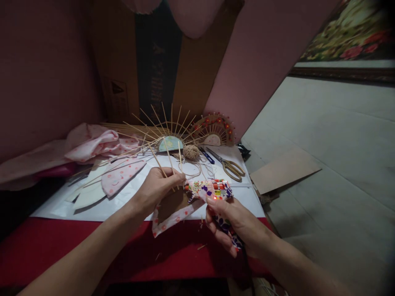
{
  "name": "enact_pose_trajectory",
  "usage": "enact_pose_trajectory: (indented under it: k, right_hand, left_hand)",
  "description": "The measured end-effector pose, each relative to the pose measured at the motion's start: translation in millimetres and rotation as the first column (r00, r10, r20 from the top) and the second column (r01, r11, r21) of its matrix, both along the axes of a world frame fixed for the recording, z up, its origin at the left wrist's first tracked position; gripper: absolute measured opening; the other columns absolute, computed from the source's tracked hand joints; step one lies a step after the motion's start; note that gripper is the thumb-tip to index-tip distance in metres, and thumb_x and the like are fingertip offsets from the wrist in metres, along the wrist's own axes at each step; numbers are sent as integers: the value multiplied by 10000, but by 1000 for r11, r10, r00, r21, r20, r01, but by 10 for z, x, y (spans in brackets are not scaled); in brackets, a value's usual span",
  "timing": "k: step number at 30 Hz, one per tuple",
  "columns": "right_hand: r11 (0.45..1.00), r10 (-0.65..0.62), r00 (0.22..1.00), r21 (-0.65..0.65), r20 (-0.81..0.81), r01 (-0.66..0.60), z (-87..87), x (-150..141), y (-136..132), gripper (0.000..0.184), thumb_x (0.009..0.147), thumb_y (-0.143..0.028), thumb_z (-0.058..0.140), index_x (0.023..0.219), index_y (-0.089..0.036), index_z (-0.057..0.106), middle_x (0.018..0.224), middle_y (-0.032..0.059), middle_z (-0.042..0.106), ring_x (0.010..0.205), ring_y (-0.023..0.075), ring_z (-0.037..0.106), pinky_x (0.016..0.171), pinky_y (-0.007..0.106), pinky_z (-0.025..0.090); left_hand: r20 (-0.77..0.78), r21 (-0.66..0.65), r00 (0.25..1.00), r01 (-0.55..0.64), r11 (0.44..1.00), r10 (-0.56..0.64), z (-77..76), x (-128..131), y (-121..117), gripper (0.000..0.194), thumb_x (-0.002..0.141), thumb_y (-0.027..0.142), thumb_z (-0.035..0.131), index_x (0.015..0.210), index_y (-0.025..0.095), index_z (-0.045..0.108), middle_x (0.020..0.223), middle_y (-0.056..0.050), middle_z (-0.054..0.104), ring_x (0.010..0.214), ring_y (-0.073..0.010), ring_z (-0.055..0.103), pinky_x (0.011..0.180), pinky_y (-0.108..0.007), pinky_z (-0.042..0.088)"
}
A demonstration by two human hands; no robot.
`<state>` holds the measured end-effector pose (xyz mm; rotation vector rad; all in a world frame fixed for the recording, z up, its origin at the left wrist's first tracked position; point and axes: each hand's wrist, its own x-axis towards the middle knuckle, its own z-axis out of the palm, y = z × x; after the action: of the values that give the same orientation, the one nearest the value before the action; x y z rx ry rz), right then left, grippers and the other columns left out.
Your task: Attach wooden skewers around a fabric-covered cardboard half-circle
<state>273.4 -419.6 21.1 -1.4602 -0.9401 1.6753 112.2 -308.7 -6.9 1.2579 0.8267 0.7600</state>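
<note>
My left hand (163,181) is closed on a brown cardboard piece (173,205) edged with dotted pink fabric. Thin wooden sticks (166,151) rise from the piece past my fingers. In my right hand (226,216) is a glue gun (222,189) wrapped in flowered cloth, a small red light glowing on it. Its tip points left, close to the cardboard and my left fingertips; whether it touches is unclear. Behind stand a fan of sticks with a pale blue half-round base (170,144) and a brown fan (212,140) with red beads.
Scissors (230,166), a blue-handled cutter (207,156) and a twine ball (191,152) lie behind my hands. At left are a dotted pink fabric piece (121,176) and crumpled pink cloth (92,142). A large cardboard box (197,70) stands at the back.
</note>
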Motion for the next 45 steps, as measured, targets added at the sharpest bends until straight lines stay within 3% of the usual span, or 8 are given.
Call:
enact_pose_trajectory:
  k: [6,17,27,38,45]
  right_hand:
    - [1000,-15,1000,9,2,15,4,3,5,415,812,-516,485,632,-144,511,449,-43,502,262,36,369,232,134,327]
    - [1000,-26,1000,13,-10,26,23,-41,-14,445,836,-536,444,611,-154,495,364,-69,424,245,36,335,239,126,319]
    - [995,-78,996,55,-46,81,6,-48,-53,366,822,-499,487,754,-142,532,535,-47,512,286,29,370,245,136,347]
    - [982,-152,988,119,26,148,66,-80,-95,363,802,-513,512,806,-150,540,572,-45,504,306,25,373,257,136,336]
    - [986,-119,993,120,24,116,46,-63,-95,350,804,-504,511,811,-155,534,591,-38,515,318,25,375,265,140,347]
  left_hand:
    - [-26,-9,1000,3,1000,-3,18,0,-6,170,705,286,618,616,141,611,497,27,519,428,-73,435,412,-184,279]
    - [-16,-8,1000,4,1000,-4,40,-5,-18,182,696,307,622,609,147,606,489,33,519,423,-75,427,417,-188,278]
    - [-13,-8,1000,2,1000,-2,20,-3,-18,189,705,308,622,609,148,592,485,43,498,421,-70,412,420,-187,273]
    - [-9,-4,1000,1,1000,-1,7,4,-9,192,693,327,626,620,151,598,487,43,491,421,-79,409,425,-204,267]
    - [-27,1,1000,-10,1000,10,12,18,0,182,666,324,631,608,155,602,480,36,498,409,-83,410,415,-211,265]
